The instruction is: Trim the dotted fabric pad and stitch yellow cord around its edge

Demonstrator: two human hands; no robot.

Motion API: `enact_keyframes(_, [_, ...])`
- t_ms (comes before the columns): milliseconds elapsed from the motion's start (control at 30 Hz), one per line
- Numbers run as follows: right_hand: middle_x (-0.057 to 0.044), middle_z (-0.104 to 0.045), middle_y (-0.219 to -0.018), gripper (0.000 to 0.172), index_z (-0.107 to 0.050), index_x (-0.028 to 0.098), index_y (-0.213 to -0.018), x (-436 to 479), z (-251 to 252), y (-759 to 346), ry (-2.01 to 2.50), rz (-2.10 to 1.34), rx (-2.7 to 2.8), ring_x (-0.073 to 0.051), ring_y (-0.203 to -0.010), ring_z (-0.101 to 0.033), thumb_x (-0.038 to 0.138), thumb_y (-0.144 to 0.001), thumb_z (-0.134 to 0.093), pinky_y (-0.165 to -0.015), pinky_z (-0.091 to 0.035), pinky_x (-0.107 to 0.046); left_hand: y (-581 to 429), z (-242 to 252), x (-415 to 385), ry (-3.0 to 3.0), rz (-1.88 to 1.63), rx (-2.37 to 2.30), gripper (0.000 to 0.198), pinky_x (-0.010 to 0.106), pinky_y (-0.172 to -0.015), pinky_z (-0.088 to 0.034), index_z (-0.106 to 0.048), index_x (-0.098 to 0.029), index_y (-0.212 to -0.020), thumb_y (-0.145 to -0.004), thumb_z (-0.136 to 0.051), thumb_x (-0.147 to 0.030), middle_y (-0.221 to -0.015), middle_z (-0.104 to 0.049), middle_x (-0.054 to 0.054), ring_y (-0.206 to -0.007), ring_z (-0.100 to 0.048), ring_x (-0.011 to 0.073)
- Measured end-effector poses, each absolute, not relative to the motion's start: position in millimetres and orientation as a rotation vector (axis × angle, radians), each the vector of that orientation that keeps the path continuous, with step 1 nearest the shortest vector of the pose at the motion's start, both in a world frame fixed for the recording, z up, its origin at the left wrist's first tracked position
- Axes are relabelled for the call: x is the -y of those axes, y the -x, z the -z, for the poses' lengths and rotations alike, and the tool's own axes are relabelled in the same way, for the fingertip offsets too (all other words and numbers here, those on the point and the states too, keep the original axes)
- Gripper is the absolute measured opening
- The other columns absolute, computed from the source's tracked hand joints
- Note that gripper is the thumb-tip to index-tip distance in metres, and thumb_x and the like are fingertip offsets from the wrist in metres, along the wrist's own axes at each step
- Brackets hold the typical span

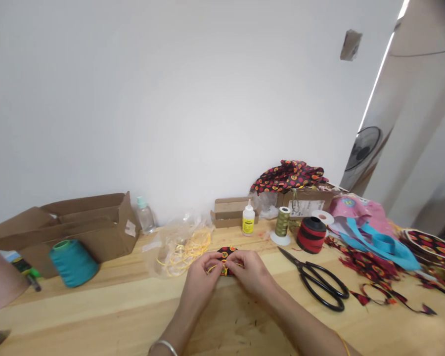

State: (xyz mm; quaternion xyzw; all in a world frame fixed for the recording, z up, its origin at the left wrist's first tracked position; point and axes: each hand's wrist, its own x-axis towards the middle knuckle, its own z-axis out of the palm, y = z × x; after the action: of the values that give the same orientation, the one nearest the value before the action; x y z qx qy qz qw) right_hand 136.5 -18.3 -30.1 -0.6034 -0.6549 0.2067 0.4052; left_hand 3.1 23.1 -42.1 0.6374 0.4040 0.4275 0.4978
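Note:
In the middle of the table, a small piece of dark fabric (228, 252) with red and yellow round motifs is between my hands. My left hand (204, 271) pinches its left side with thumb and fingertips. From the right, my right hand (251, 269) closes on it in the same way, thumbs almost meeting. A thin yellow cord (210, 269) shows at the fingers of my left hand; where it runs across the fabric is partly hidden. Left of my hands, loose yellow cord (183, 253) lies tangled on a clear plastic bag.
Black scissors (321, 279) lie right of my hands, near fabric scraps (371, 262). A glue bottle (248, 220), green thread spool (282, 222) and red-black ribbon roll (311, 235) stand behind. At left are a cardboard box (107, 232) and a teal thread cone (73, 263).

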Motion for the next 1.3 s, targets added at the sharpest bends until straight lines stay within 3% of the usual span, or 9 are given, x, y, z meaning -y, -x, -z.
enact_keyframes(167, [-0.001,-0.065,-0.064,0.019,-0.065,0.018,-0.068,18,29,-137,1.562,-0.398,1.719,-0.013,-0.060,-0.056,0.020,-0.074,-0.047,-0.052,-0.036,-0.020,-1,40,-24,-1.636,-0.965,-0.972,0.017,0.027,-0.062,-0.045,-0.068,-0.013,-0.068,-0.062,-0.059,-0.027,-0.070,-0.069,0.007,-0.067,-0.060,0.0203])
enact_keyframes(333, [0.000,-0.063,-0.060,0.018,-0.065,0.019,-0.068,21,23,-141,1.599,-0.314,1.765,-0.011,-0.053,-0.052,0.018,-0.072,-0.048,-0.049,-0.033,-0.019,-3,42,-23,-1.649,-0.849,-1.005,0.024,0.019,-0.043,-0.034,-0.069,-0.012,-0.066,-0.062,-0.061,-0.034,-0.052,-0.064,0.002,-0.046,-0.051,0.0122])
enact_keyframes(433, [0.001,-0.063,-0.061,0.018,-0.066,0.021,-0.069,22,20,-141,1.554,-0.282,1.814,-0.011,-0.056,-0.053,0.016,-0.071,-0.048,-0.050,-0.034,-0.019,-4,41,-22,-1.629,-0.830,-0.990,0.025,0.018,-0.041,-0.030,-0.069,-0.012,-0.065,-0.061,-0.062,-0.035,-0.049,-0.062,0.000,-0.044,-0.047,0.0102])
enact_keyframes(667, [0.000,-0.064,-0.067,0.016,-0.067,0.023,-0.075,20,20,-148,1.511,-0.226,1.923,-0.012,-0.062,-0.054,0.019,-0.072,-0.052,-0.054,-0.034,-0.019,-5,38,-20,-1.592,-0.819,-0.957,0.023,0.018,-0.043,-0.033,-0.071,-0.014,-0.068,-0.062,-0.062,-0.034,-0.055,-0.065,0.001,-0.049,-0.051,0.0124])
enact_keyframes(1300, [0.000,-0.060,-0.062,0.018,-0.066,0.021,-0.071,20,13,-161,1.627,-0.053,1.808,-0.011,-0.055,-0.051,0.023,-0.078,-0.049,-0.050,-0.030,-0.021,-8,33,-22,-1.476,-0.900,-1.025,0.023,0.022,-0.052,-0.041,-0.070,-0.013,-0.064,-0.054,-0.068,-0.034,-0.061,-0.070,0.005,-0.055,-0.059,0.0162])
